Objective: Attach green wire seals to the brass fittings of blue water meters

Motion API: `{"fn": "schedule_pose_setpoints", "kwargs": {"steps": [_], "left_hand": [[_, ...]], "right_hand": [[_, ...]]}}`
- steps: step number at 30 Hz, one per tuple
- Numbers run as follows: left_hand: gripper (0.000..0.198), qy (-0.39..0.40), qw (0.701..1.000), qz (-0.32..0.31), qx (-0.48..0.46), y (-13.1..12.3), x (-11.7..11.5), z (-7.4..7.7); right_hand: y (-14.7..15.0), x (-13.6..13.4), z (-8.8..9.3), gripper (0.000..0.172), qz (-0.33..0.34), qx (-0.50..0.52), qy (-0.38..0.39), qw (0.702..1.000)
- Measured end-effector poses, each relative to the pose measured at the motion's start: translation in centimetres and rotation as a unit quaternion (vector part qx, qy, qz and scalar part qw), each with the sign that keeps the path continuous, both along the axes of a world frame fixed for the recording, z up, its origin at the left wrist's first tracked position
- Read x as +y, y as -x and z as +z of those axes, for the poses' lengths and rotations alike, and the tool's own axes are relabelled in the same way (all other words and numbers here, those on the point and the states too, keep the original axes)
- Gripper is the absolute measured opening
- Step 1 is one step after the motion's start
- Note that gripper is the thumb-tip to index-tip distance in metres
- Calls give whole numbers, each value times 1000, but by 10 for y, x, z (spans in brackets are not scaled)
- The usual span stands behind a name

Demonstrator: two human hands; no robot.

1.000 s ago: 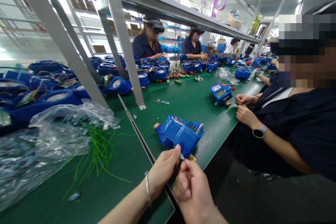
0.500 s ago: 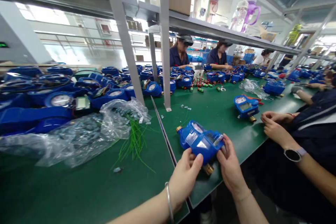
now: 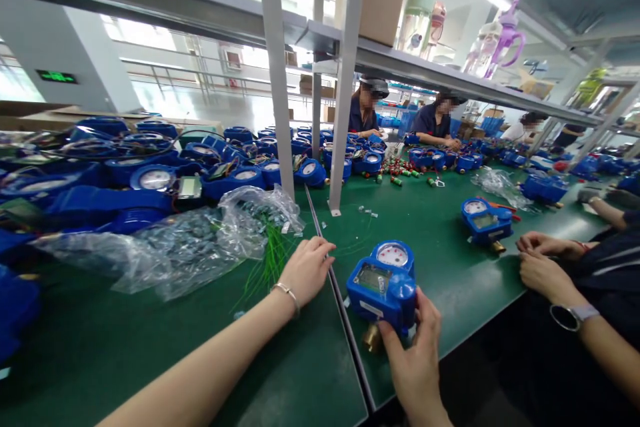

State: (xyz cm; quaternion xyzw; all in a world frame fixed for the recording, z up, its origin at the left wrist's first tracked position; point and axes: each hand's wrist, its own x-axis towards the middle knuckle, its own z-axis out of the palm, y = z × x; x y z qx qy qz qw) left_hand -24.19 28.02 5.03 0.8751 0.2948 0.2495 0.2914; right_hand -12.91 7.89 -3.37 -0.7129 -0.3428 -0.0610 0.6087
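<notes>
A blue water meter (image 3: 385, 283) with a round dial and a small display stands upright near the front edge of the green table (image 3: 435, 227). My right hand (image 3: 413, 360) grips its near end, fingers around the body above the brass fitting (image 3: 371, 338). My left hand (image 3: 306, 270), with a bracelet on the wrist, reaches out to the left of the meter. Its fingers are loosely curled over thin green wires (image 3: 270, 260) that spill from a clear plastic bag (image 3: 200, 247). I cannot see anything held in it.
Many blue meters (image 3: 150, 177) are piled at the left and back. Grey shelf posts (image 3: 340, 100) stand on the table. A co-worker's hands (image 3: 545, 263) and another meter (image 3: 485, 220) are at the right. Other people sit further along.
The meter has been turned dial-up and set upright. My left hand has let go of it and moved left to the green wires. My right hand stays on the meter.
</notes>
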Motion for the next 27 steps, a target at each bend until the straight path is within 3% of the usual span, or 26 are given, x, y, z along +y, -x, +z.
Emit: {"fn": "schedule_pose_setpoints", "kwargs": {"steps": [4, 8, 10, 14, 19, 23, 27], "left_hand": [[15, -98, 994, 14, 52, 9, 44, -3], [22, -140, 988, 28, 60, 14, 60, 1], [21, -148, 988, 44, 32, 17, 58, 13], [13, -131, 982, 106, -83, 29, 49, 53], [32, -44, 937, 187, -291, 47, 39, 96], [29, 21, 906, 166, -388, 68, 25, 111], [21, 74, 896, 146, -413, 93, 0, 109]], "right_hand": [[3, -7, 1, 68, 34, 27, 2, 999], [2, -13, 2, 57, 60, 36, 18, 997], [2, -15, 1, 54, 59, 32, 17, 998], [4, -18, -5, 54, 16, 32, -8, 999], [14, -24, 0, 46, 44, 19, -42, 998], [25, -31, 15, 38, 67, 14, -84, 994], [34, -35, 27, 29, 123, 18, -77, 989]]}}
